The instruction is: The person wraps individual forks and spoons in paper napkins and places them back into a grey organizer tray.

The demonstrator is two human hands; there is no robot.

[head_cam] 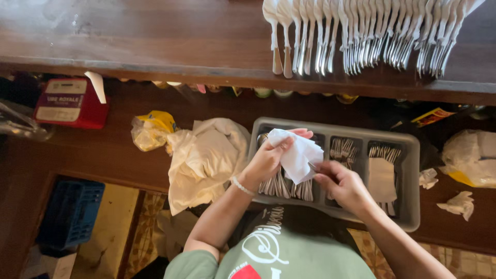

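You're looking down at your own 2 hands over a grey cutlery tray on a dark wood tabletop.

Your left hand is closed round a white paper napkin, fingers bunching it from the left. Your right hand pinches shut on the napkin's lower right edge, w/ a thin metal piece, prob. cutlery, just showing at the fingertips; can't tell which kind.

Handling, as a judgement: napkin is light, soft, tears easily, so hold by a folded edge, not a single ply. The cutlery is stiff, smooth, likely slippery; take it by the handle.

Look: napkin is plain white, crumpled, hanging above the tray's left compartment.

Inside the tray: forks in the middle compartments, more napkins to the right. Left of the tray, a crumpled white cloth. Above the tray, on a wooden shelf, a row of napkin-wrapped cutlery.
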